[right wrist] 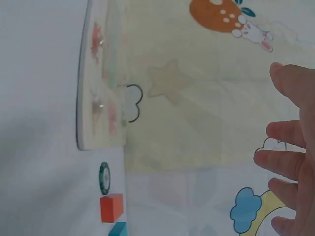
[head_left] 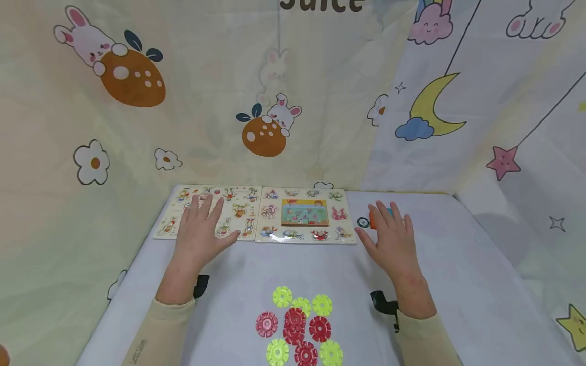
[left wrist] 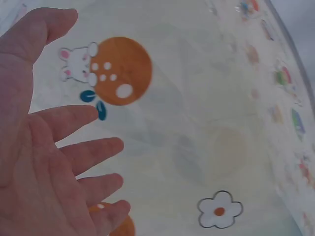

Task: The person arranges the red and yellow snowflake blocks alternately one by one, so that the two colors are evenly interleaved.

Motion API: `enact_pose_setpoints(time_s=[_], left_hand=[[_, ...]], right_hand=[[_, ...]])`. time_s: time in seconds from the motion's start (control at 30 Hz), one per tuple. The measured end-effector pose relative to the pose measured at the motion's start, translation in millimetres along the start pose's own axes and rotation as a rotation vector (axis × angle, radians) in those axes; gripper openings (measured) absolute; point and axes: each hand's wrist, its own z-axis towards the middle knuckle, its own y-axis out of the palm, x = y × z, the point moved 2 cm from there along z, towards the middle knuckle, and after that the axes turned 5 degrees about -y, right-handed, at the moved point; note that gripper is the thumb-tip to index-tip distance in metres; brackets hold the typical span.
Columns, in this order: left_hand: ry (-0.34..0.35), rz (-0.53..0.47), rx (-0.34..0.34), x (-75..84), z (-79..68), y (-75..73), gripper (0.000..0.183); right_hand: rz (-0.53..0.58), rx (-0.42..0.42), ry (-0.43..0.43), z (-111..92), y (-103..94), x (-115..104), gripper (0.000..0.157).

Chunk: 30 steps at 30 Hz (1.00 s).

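My left hand [head_left: 199, 236] hangs over the left picture puzzle board [head_left: 157, 236], its fingers spread and holding nothing. That hand [left wrist: 59, 162] shows its bare palm in the left wrist view. On the other side, my right hand [head_left: 391, 244] is spread above the table, partly covering an orange-red block [head_left: 373, 220] and a blue piece. Nothing lies in the right hand [right wrist: 295, 157] in its own wrist view. Nearer the front, notched plastic discs lie in a group: several yellow-green discs [head_left: 282, 296] and several red discs [head_left: 319, 329], some overlapping.
A second puzzle board [head_left: 305, 239] with sea animals and a rectangular picture block [head_left: 304, 213] adjoins the left board. Beside it lies a small dark-rimmed wheel [head_left: 363, 222]. A white cloth covers the table [head_left: 467, 284]; a printed curtain [head_left: 206, 101] hangs behind.
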Motion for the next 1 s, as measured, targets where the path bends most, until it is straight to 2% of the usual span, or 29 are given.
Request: enact_pose_setpoints(time_s=[0.17,0.23,0.37,0.47,0.63,0.77,0.9,1.0], left_hand=[[0.093,-0.060,0.040,19.8,-5.7,-16.9,0.085],[0.138,-0.099,0.032,27.3,-8.6,-21.9,0.080],[0.217,-0.203,-0.081,38.0,-15.9,-27.8,0.075],[0.244,-0.274,-0.184,43.3,-21.0,-29.8,0.074],[0.236,-0.325,-0.280,51.4,-25.8,-30.7,0.071],[0.216,-0.364,-0.338,58.0,-29.8,-29.7,0.070],[0.200,-0.401,-0.354,63.3,-37.7,-25.5,0.066],[0.185,-0.434,-0.344,66.3,-48.0,-19.4,0.061]], right_hand=[[0.034,0.052,-0.073,-3.0,-22.5,-15.1,0.071],[0.061,0.065,-0.112,-4.6,-30.2,-22.2,0.071],[0.136,0.050,-0.204,-8.4,-42.1,-37.8,0.069],[0.189,0.022,-0.262,-10.8,-47.8,-49.2,0.070],[0.259,-0.004,-0.352,-12.0,-48.3,-68.0,0.068],[0.315,-0.044,-0.419,-14.5,-40.3,-85.4,0.066],[0.363,-0.106,-0.451,-19.6,-30.0,-104.3,0.064],[0.414,-0.153,-0.441,-24.1,-26.6,-116.0,0.062]])
